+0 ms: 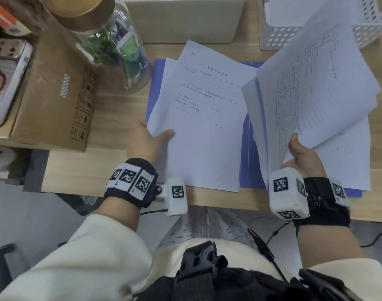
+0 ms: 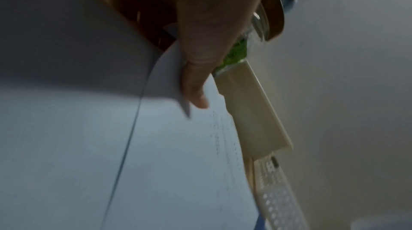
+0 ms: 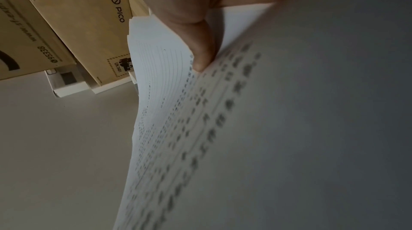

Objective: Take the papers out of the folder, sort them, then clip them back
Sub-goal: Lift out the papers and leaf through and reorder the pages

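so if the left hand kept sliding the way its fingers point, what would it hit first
Probably the glass jar. The left hand, pinching the sheet, points up the desk toward the jar, though depth is unclear.

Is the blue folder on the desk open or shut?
Open: the flat blue plastic folder lies spread on the light wooden desk, with loose white printed sheets on it and its spine crease showing between them.

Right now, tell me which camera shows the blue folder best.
The head view: the blue folder lies open on the desk under the papers. The left wrist view catches only a blue sliver at the bottom edge; the right wrist view shows none.
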Tool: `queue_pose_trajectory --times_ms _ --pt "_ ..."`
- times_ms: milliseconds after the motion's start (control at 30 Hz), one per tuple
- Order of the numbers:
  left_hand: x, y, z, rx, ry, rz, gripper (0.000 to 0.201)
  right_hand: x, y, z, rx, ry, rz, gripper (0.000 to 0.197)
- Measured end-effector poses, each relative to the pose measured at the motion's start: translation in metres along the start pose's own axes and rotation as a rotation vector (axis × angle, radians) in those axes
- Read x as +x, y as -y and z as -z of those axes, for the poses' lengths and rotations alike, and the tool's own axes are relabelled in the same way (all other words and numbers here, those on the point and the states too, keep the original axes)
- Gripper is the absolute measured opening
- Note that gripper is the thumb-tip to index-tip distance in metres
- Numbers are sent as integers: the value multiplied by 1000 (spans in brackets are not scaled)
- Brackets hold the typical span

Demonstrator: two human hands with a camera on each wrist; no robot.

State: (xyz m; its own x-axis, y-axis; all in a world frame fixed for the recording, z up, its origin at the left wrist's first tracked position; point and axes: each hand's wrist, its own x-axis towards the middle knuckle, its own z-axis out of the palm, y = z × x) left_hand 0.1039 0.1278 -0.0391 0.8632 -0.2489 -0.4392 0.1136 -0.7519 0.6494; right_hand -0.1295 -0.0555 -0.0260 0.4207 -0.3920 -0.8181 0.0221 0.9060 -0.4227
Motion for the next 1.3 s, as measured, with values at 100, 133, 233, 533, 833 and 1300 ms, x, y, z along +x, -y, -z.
queue_pose_trajectory --times_ms 100,133,233,533,833,1300 --pt "-6 7 13 -355 188 98 75 -7 -3 -14 47 78 -12 50" --pt "-8 10 16 -433 304 128 87 -9 -5 -21 60 110 -11 51" --pt "-17 9 24 -486 556 118 107 -14 -16 -52 126 268 -12 44" --pt "-24 18 15 -497 423 32 33 -6 -53 -93 -54 391 -310 27" --pt "-26 38 29 -577 668 81 54 7 -60 -87 -98 245 -319 92" --pt "-20 71 202 -80 -25 -88 28 4 -43 -93 -162 294 -131 63"
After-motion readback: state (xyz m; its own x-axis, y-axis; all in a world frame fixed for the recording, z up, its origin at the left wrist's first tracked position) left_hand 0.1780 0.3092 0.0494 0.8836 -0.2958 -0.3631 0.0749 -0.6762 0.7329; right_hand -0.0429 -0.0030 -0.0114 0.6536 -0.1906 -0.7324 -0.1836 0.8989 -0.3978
